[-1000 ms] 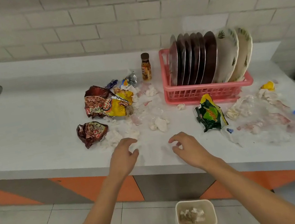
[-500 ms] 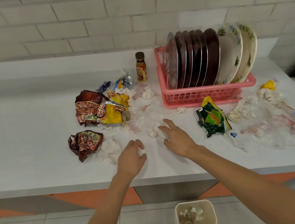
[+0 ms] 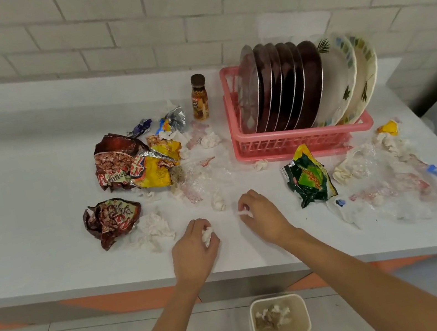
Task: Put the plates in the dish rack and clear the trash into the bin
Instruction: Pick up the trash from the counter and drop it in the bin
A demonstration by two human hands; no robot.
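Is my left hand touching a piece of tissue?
Touching. The head view shows the left hand with fingers curled round a crumpled white tissue.

Upper right, glossy dark plates stand in a pink plastic lattice rack; centre-left, crinkled shiny foil wrappers and soft crumpled tissue lie on the matt white counter.

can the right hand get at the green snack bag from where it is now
Probably yes. The green snack bag lies on the counter just right of the right hand, with only bare counter between. But that hand is pinching a tissue scrap.
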